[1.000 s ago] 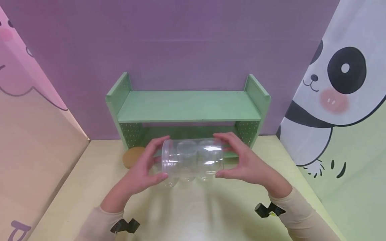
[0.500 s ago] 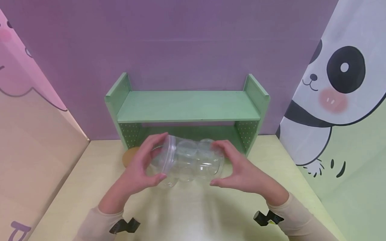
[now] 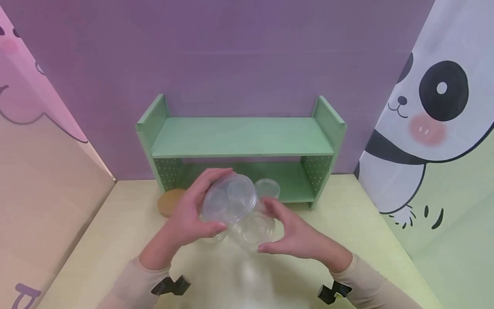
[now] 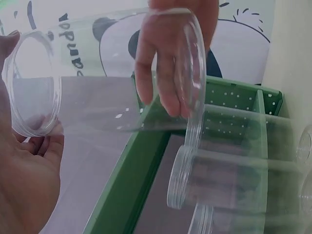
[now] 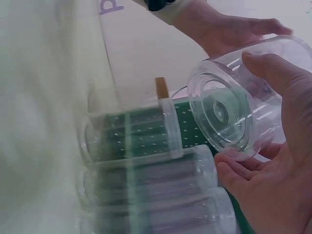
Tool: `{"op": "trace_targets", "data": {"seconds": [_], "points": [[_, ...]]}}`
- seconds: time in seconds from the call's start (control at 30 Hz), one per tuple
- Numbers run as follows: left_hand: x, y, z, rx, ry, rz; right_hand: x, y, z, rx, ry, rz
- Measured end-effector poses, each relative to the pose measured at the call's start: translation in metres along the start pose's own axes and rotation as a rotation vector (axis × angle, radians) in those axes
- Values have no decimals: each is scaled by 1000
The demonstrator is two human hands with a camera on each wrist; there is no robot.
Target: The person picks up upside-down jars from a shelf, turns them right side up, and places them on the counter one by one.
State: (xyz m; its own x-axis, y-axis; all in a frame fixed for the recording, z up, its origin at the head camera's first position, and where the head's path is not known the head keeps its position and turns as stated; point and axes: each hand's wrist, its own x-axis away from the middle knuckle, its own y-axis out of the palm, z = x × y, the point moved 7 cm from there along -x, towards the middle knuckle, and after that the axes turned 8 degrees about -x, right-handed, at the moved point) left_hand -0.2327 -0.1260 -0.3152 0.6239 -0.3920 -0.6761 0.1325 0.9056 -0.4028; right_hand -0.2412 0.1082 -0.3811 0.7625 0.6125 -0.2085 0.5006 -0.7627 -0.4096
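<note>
Both hands hold one clear plastic jar (image 3: 231, 199) in the air above the table. My left hand (image 3: 189, 214) grips it round the wide end, which faces up towards the head camera. With thumb and fingers on opposite sides, my right hand (image 3: 299, 238) holds the far end; the ringed base (image 5: 222, 109) shows beside it in the right wrist view. Behind and below stand more clear jars (image 5: 151, 183) in a row, partly hidden by the held jar in the head view. One round clear top (image 3: 268, 188) shows just beyond my right fingers.
A green two-level shelf (image 3: 243, 135) stands at the back of the table (image 3: 127, 240), against a purple wall. A round brown disc (image 3: 169, 202) is left of my left hand, by the shelf's left side. Patterned side walls bound the table.
The jar has turned from lying sideways to having its wide end towards the head camera. My right hand has moved left and nearer, uncovering a jar top by the shelf.
</note>
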Motion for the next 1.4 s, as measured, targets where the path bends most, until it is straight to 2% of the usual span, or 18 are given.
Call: {"op": "trace_targets", "data": {"seconds": [0.17, 0.27, 0.4, 0.57, 0.97, 1.4], "points": [[-3, 12, -1, 16, -47, -56, -4, 8, 3, -59, -64, -22], [-3, 18, -2, 38, -58, -82, -5, 11, 4, -95, -88, -33], [-4, 23, -4, 17, -62, -95, -7, 13, 4, -124, -120, -43], [-4, 25, -5, -20, -61, -107, -7, 14, 4, -130, -153, -48], [-2, 28, -8, -22, -63, -154, -9, 11, 4, -139, -184, -54], [-1, 32, -12, -65, -82, -200, -9, 9, -4, -158, -207, -2]]}}
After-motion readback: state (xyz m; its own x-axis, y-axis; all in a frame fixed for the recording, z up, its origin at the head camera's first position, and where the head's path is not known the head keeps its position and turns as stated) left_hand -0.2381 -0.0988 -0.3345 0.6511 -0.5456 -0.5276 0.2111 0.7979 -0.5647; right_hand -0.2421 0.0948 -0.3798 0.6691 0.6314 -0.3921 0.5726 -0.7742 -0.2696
